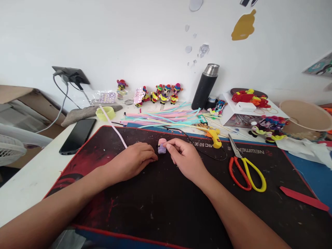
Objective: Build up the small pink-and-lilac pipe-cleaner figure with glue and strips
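Observation:
A small fuzzy pink-and-purple piece, seemingly wound from pipe cleaner, stands over the dark mat between my hands. My right hand pinches its right side with thumb and forefinger. Just to the left of it is my left hand, its fingers curled and the fingertips mostly hidden. A long lilac pipe cleaner slants up and left from behind that hand, which appears to hold its lower end. Beyond the mat's far edge lies a pile of pastel pipe cleaners.
Scissors with red and yellow handles lie right of my right hand, near a yellow glue gun. A red strip rests farther right. A black phone is at left. A dark flask and several small figures stand along the wall.

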`<state>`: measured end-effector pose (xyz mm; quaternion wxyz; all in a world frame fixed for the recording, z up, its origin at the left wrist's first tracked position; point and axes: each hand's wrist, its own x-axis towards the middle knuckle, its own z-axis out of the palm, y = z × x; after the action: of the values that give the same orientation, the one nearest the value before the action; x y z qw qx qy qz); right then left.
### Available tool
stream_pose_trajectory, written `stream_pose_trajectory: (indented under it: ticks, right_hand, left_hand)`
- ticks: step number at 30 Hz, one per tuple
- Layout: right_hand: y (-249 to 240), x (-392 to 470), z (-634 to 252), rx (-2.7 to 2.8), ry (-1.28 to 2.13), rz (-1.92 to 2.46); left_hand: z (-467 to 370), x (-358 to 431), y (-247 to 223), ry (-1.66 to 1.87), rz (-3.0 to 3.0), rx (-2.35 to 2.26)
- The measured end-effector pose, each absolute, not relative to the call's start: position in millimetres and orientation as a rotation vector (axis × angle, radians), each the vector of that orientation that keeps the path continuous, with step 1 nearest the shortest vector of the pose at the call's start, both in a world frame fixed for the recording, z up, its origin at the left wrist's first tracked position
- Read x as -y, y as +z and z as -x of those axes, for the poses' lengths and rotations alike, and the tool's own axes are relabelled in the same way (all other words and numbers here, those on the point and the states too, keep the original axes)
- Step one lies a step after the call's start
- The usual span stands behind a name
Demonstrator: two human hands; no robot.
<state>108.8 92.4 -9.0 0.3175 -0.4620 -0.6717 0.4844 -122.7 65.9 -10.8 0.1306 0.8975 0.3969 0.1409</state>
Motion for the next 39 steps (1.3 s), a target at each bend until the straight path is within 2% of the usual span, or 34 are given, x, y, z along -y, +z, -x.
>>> stream_pose_trajectory:
  ticks: [20,39]
  right_hand:
    - [-11.6,-92.5,-108.8,1.84,1.207,1.189]
    - [-14.7,-91.6,-108.7,1.869,1.165,1.162]
  left_hand:
    - [119.0,-65.2,-8.7,0.335,-2.685,-1.241]
    - [120.3,-65.0,-10.9,0.365,-2.685,-1.137]
